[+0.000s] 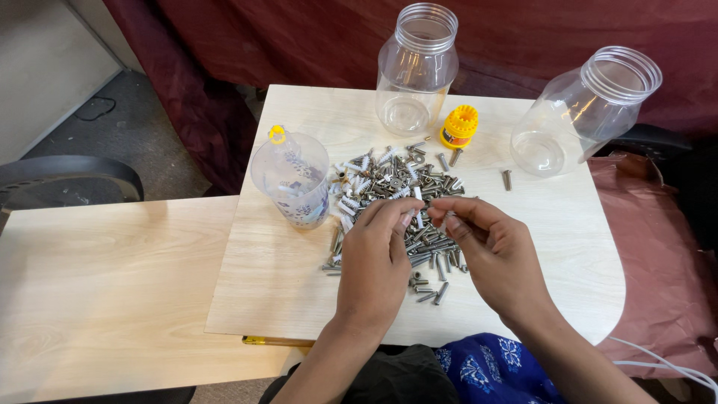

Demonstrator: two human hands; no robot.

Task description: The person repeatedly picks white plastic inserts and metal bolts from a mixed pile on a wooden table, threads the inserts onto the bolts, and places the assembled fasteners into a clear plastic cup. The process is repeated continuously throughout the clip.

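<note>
Sorting looks barely begun: both hands, left hand [376,258] and right hand [497,254], pinch small pieces above the large heap of grey metal screws and white plastic plugs [400,213], while two clear plastic jars [416,71] stand empty.

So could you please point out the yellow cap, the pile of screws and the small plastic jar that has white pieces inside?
yellow cap [459,125], head view, on its ribbed side.
pile of screws [396,187], head view, on the upper middle of the heap.
small plastic jar [293,179], head view, on its clear side wall.
</note>
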